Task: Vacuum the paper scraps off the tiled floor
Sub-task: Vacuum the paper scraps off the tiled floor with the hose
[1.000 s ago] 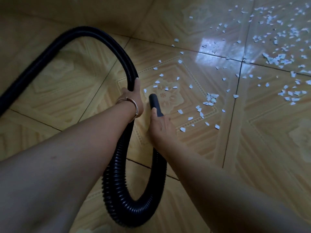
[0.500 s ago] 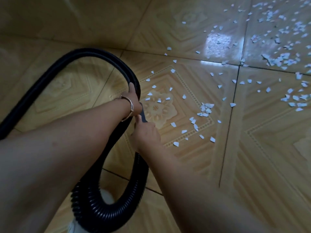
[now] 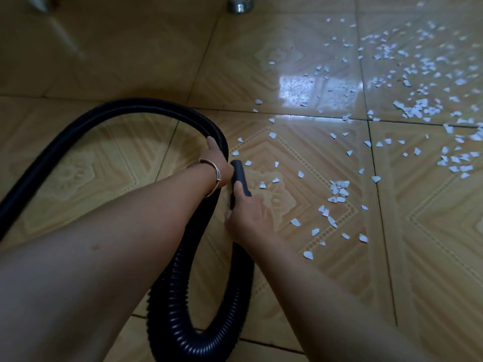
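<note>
Right grip [image 3: 247,215] curls round nozzle [image 3: 239,173]; left grip [image 3: 218,159] holds hose [image 3: 143,105].

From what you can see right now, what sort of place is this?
Probably a room in a home: glossy tan patterned floor tiles, a shiny metal leg at the top edge, perhaps furniture, and a black ribbed vacuum hose.

Tiled floor [image 3: 431,257] is laid in glossy tan tiles with embossed diamond and floral patterns, split by dark grout lines [image 3: 379,205]. A bright patch of reflected light [image 3: 295,87] is seen far, right of centre. A chrome furniture foot [image 3: 239,5] is cut off at the far edge; the far left is shadowed.
</note>
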A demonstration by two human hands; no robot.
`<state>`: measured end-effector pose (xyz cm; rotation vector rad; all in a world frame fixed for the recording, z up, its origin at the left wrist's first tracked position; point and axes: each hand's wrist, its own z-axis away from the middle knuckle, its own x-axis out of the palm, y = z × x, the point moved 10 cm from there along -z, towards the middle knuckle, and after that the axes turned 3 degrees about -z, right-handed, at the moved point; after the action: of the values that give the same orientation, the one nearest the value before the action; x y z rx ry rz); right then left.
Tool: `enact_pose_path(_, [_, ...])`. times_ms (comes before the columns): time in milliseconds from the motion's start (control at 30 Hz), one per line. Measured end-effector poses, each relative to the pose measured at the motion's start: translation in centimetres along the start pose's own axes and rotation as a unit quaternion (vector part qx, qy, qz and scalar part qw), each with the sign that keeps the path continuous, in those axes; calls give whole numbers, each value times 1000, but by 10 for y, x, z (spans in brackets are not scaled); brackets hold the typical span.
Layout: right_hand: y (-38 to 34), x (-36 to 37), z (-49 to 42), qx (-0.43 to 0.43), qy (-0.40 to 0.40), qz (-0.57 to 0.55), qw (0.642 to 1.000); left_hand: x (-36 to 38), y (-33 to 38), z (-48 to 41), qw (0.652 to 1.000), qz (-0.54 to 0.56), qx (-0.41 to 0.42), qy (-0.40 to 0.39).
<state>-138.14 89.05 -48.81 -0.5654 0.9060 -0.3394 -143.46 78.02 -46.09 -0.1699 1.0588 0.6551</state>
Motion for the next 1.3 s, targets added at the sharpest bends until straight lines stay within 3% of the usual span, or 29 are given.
enact_pose_path(200, [-11, -27, -40, 34, 50, -21, 998, -19, -1, -21, 1000, 3, 22, 14])
enact_pose_path(433, [8, 14, 29, 54, 16, -13, 998, 13, 7, -7, 998, -36, 37, -44])
enact_pose_path(700, [37, 7, 62, 83, 25, -33, 996, 15, 22, 15, 997, -58, 47, -29])
enact_pose_path(1033, [51, -44, 16, 77, 65, -14, 995, 17, 48, 33, 994, -79, 60, -36])
enact_pose_path(1300, [78, -25, 74, 81, 46, -18, 995, 50, 61, 58, 989, -116, 59, -74])
